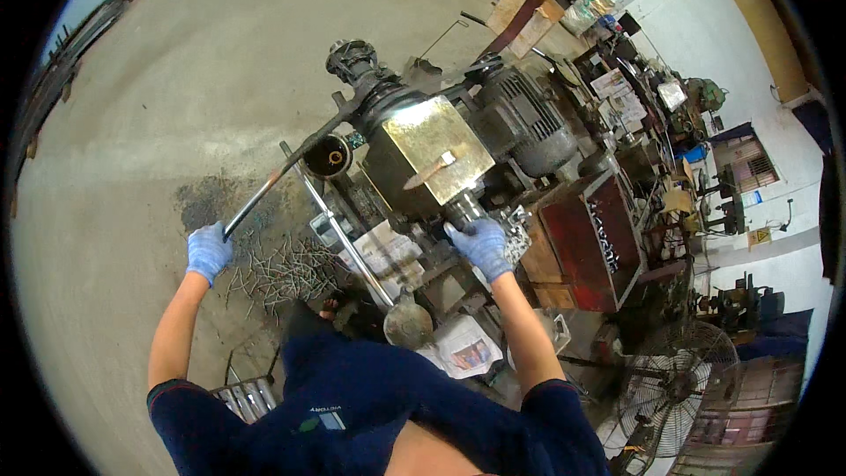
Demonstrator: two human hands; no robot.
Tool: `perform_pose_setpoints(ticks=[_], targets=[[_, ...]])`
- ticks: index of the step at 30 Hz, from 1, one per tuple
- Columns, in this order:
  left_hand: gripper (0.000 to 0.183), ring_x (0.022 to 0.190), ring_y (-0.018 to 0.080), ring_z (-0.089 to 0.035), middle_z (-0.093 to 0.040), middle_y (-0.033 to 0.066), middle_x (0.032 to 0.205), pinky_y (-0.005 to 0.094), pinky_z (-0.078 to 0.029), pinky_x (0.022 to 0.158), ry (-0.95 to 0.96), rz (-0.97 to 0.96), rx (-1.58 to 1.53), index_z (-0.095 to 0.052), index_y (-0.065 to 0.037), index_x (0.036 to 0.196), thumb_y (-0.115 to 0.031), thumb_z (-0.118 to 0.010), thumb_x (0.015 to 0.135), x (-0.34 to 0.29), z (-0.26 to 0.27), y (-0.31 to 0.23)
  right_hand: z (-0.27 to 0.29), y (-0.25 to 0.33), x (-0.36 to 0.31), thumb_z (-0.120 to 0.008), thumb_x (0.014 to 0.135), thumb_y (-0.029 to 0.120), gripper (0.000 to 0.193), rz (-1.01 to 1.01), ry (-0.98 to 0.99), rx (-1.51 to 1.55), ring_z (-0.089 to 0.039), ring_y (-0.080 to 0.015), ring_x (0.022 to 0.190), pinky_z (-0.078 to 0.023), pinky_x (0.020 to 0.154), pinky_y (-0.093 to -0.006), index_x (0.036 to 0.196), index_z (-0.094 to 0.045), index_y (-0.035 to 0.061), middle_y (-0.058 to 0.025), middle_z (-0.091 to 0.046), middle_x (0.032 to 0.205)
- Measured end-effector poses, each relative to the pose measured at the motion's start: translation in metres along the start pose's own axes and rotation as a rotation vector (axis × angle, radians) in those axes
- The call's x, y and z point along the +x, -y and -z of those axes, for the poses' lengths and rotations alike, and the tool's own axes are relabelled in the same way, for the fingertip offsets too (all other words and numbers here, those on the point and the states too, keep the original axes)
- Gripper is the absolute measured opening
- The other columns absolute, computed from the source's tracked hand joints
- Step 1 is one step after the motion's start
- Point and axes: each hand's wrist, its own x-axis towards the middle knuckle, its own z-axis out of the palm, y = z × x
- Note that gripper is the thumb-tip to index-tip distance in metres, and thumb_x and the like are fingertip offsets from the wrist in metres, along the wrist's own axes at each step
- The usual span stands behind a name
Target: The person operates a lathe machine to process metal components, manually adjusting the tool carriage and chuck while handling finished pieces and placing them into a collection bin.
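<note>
— What do the hands hold?

— The left hand (pixel 209 251), in a blue glove, is closed around the end of a long metal lever (pixel 278 178). The lever goes up to the top of the machine (pixel 429 154).

— And the other one?

— The right hand (pixel 481 245), also gloved, is wrapped around a round metal part (pixel 462 209) under the brass-coloured box (pixel 432 148). Metal rods (pixel 286 271) lie on the floor (pixel 123 123) near the left hand.

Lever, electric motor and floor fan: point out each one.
lever (pixel 273 181), head view, middle of the long bar above the left hand (pixel 209 251).
electric motor (pixel 527 123), head view, ribbed dark housing.
floor fan (pixel 679 383), head view, wire guard near its hub.
</note>
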Motion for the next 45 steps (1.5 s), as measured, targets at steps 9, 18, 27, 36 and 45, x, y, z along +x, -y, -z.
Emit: perform_pose_setpoints(ticks=[9,18,27,36,45], targets=[[0.025,0.057,0.0281,-0.060,-0.060,0.0118,0.063,0.0412,-0.043,0.051,-0.257,-0.260,0.254,-0.053,-0.006,0.095,-0.016,-0.056,0.072,0.132,-0.006,0.118,-0.002,-0.004,-0.002,-0.064,0.068,0.052,0.047,-0.050,0.032,0.093,-0.060,-0.0320,0.067,-0.047,0.062,-0.0376,0.067,-0.067,0.0061,-0.0165,-0.062,0.068],[0.032,0.076,0.0295,-0.061,-0.063,0.0133,0.085,0.0401,-0.045,0.073,-0.473,-0.268,-0.232,-0.059,-0.005,0.105,-0.024,-0.058,0.079,0.122,0.032,0.057,0.023,0.012,-0.025,-0.060,0.071,0.047,0.040,0.061,-0.181,-0.001,-0.056,-0.0327,0.082,-0.040,0.084,-0.0408,0.071,-0.067,0.0077,-0.0138,-0.063,0.080],[0.033,0.085,0.0330,-0.061,-0.063,0.0194,0.091,0.0410,-0.047,0.072,0.269,-0.318,-0.511,-0.062,-0.007,0.094,-0.033,-0.063,0.074,0.085,-0.189,-0.151,0.029,-0.033,-0.184,-0.066,0.069,0.042,0.035,-0.334,-0.313,0.124,-0.058,-0.0343,0.079,-0.041,0.086,-0.0422,0.074,-0.067,0.0072,-0.0120,-0.064,0.081],[0.033,0.086,0.0333,-0.060,-0.064,0.0151,0.092,0.0402,-0.048,0.074,0.253,-0.629,0.085,-0.064,-0.011,0.096,-0.035,-0.049,0.079,0.144,-0.190,-0.157,0.008,-0.066,-0.318,-0.066,0.070,0.039,0.035,-0.693,-0.221,0.134,-0.061,-0.0307,0.076,-0.048,0.071,-0.0372,0.071,-0.066,0.0042,-0.0132,-0.065,0.077],[0.033,0.084,0.0202,-0.061,-0.065,0.0138,0.091,0.0332,-0.047,0.073,0.137,-0.277,-1.013,-0.058,0.002,0.106,-0.023,-0.057,0.085,0.076,-0.031,-0.130,-0.005,-0.233,-0.402,-0.070,0.070,0.035,0.042,-1.039,-0.297,0.183,-0.064,-0.0235,0.082,-0.048,0.076,-0.0313,0.092,-0.065,-0.0002,-0.0147,-0.066,0.088]])
